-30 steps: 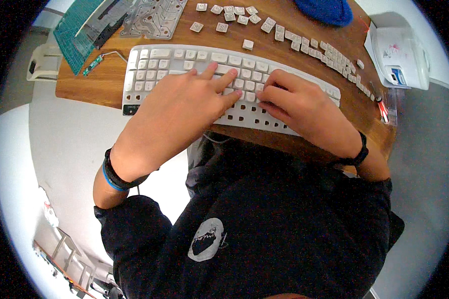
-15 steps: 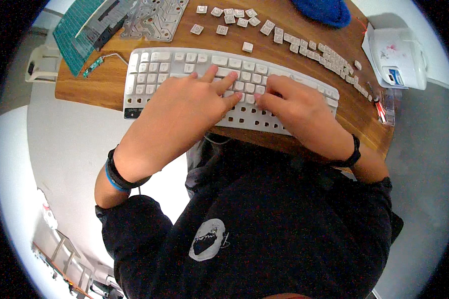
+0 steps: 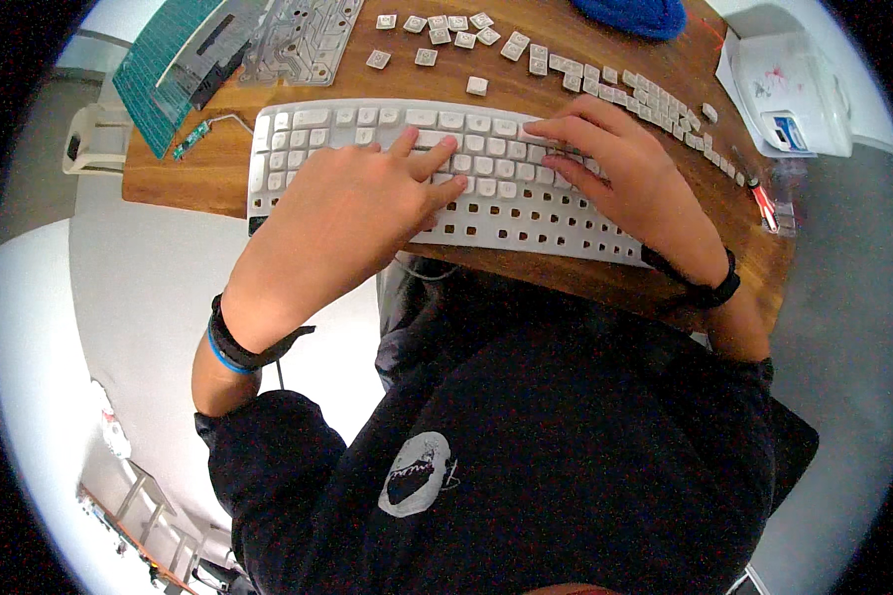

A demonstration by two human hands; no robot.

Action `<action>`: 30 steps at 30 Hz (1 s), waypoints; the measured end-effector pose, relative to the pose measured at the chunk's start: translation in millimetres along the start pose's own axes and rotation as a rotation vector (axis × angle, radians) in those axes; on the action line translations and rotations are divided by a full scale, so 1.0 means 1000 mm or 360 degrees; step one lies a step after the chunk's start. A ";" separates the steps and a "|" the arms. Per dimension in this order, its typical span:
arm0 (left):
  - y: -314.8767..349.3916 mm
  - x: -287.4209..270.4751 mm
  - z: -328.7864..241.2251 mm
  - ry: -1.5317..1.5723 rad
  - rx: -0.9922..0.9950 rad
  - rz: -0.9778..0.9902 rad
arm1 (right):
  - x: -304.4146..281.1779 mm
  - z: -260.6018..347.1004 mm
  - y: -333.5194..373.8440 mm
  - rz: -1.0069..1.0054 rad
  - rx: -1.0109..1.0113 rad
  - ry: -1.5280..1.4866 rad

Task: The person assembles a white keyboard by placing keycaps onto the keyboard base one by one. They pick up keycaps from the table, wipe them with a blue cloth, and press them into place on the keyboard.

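Note:
A white keyboard (image 3: 342,133) lies across the wooden table in front of me. Its far rows and left block carry white keycaps, while the near rows show bare dark sockets. My left hand (image 3: 352,203) is open over the left and middle part of it, with spread fingertips resting on keycaps. Over the right part is my right hand (image 3: 630,174), open, its index finger reaching the far row and its thumb apart below. Nothing shows between those fingers. Keys under both palms are hidden.
Beyond the keyboard lie single keycaps (image 3: 477,86) and a long curved line of loose keycaps (image 3: 655,99). A green cutting mat (image 3: 149,84), a metal-grey plate (image 3: 313,45) and a small circuit board (image 3: 192,140) are at the left. A white container (image 3: 799,94) and a blue cloth item (image 3: 645,15) stand farther off.
My right hand has moved up and right from the near rows toward the far row, its bent fingers stretching out. My left hand stays spread on the keys.

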State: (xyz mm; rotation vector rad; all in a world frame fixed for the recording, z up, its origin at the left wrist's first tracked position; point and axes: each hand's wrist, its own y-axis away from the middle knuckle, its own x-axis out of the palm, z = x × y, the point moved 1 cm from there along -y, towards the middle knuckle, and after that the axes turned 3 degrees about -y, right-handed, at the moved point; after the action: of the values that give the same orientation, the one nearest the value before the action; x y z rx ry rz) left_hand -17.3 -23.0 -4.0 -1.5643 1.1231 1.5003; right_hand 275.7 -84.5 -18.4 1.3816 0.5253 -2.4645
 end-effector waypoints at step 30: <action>-0.042 -0.024 0.004 0.0100 0.0100 -0.0083 | 0.008 0.013 -0.001 0.0201 -0.0437 -0.0054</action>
State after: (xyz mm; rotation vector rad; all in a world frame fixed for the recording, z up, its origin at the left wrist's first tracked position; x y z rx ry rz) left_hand 20.6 -0.2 15.5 -1.5954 1.1447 1.3778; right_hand 261.0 -89.4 -19.0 1.2219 0.7152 -2.2146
